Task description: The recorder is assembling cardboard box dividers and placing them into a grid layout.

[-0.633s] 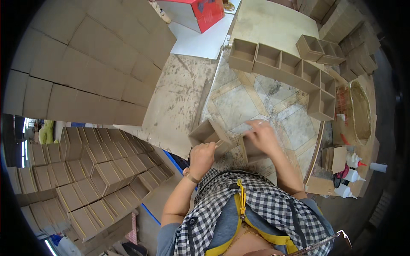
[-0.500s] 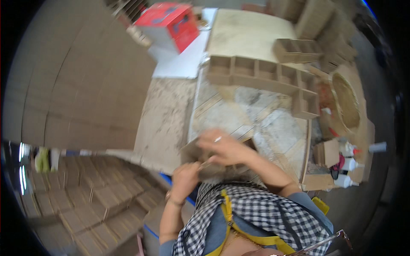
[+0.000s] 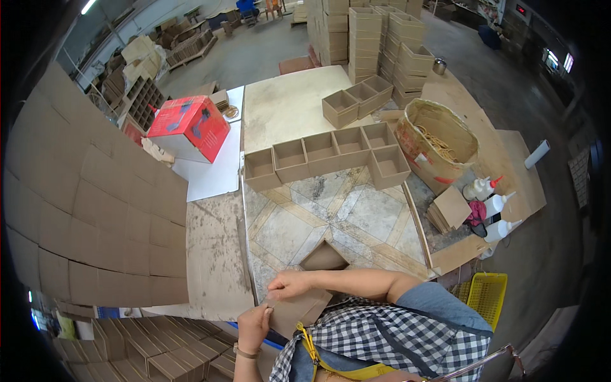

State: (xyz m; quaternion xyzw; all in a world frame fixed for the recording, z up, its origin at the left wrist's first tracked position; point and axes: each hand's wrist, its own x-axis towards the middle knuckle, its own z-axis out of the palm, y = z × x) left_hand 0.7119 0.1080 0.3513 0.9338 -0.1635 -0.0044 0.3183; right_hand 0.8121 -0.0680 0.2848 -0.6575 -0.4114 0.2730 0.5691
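The left hand's [image 3: 254,326] fingers are pinched together on the left corner of a brown box [image 3: 298,312], held at the near edge of the tile-patterned tabletop [image 3: 289,216], close against a checkered garment [image 3: 394,331]. The right hand [image 3: 289,284] curls beside that corner, fingers bent; I cannot tell whether they grip. A second open box [image 3: 324,256] shows just past the right forearm [image 3: 369,283], partly hidden.

The held box could slip over the near edge, I'd judge, if the pinch loosened, and its board might bend under too hard a squeeze. A swing of the forearm might knock the second box askew.

Farther out, I count six open boxes [image 3: 305,167] along the tabletop's far edge: five in a row, one before its right end. Three more [image 3: 356,109] stand on the pale board behind. Past the right edge: one tub [image 3: 423,159] of bands, one stack of flat panels [image 3: 453,208], three squeeze bottles [image 3: 499,230]. Past the left edge: one red carton [image 3: 184,124].
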